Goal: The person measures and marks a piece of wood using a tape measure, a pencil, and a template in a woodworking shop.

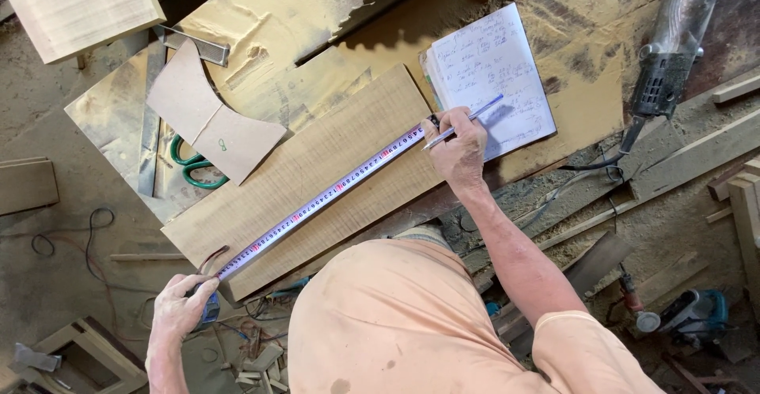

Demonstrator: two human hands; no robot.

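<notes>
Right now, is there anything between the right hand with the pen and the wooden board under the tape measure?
Nothing visible. The right hand holds the pen and pins the tape measure directly on the wooden board.

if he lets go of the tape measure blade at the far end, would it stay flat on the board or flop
The tape measure blade looks thin and springy, so it would probably snap back toward the case in the left hand. The right hand seems to pin it against the board.
</notes>
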